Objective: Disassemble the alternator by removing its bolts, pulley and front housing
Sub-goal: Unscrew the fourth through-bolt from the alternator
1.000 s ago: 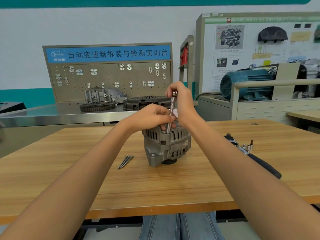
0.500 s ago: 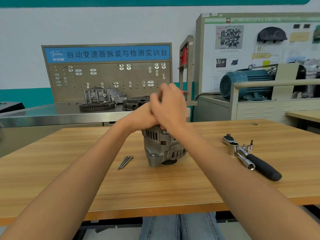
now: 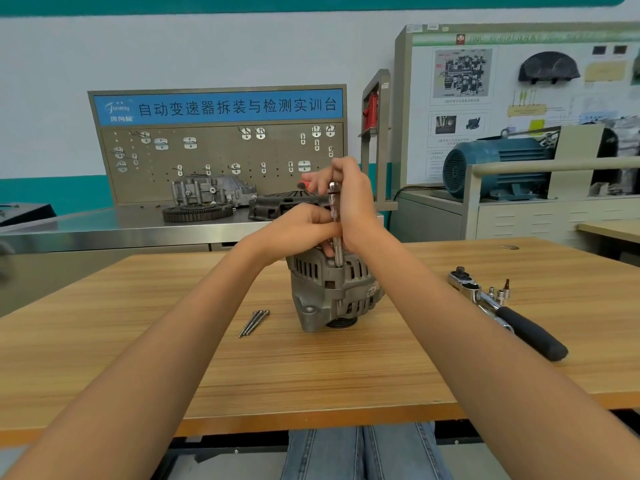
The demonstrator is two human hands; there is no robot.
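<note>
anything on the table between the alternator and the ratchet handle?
Nothing: in the head view, only bare wooden table lies between the alternator and the ratchet, though the right forearm crosses above that stretch.

Arms: I see both forearms bare, no sleeves.
Hands: left hand and right hand bare, ungloved.
Legs: blue denim jeans, near edge.

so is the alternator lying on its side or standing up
Standing up: the alternator sits pulley end down on the table, vented end on top, with the driver tool going down into it.
</note>
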